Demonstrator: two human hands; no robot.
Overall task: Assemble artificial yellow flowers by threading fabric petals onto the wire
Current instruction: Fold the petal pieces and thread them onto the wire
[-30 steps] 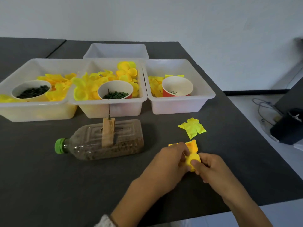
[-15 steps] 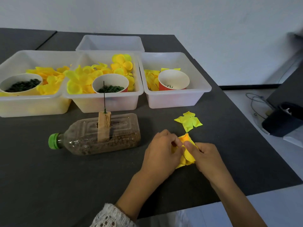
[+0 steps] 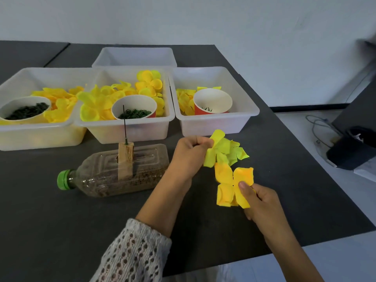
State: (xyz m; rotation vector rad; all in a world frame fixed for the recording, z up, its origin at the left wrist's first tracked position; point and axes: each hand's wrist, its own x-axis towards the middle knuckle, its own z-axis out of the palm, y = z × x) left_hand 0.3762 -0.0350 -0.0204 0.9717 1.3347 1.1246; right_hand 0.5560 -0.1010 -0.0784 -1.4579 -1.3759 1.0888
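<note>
Head view: left hand (image 3: pixel 190 152) pinches a pale yellow petal (image 3: pixel 216 147), fingers curled, above the table (image 3: pixel 61 220). Right hand (image 3: pixel 259 202) grips an orange-yellow petal (image 3: pixel 225 180) betw. thumb & fingers, just below the pale one. More pale petals (image 3: pixel 238 154) lie behind. Wire (image 3: pixel 125 125) stands upright in a wood block (image 3: pixel 125 159) on a lying bottle (image 3: pixel 114 171), left of the hands. Bins (image 3: pixel 219 125) w/ petals & cups (image 3: pixel 212 101) stand behind.

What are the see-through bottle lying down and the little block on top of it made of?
The clear brown-filled bottle with a green cap looks like thin glossy plastic: you can see through it, and its side has moulded ridges. The pale upright block holding the wire looks like raw, unpainted wood, with streaky grain. What fills the bottle is too small to tell.
</note>
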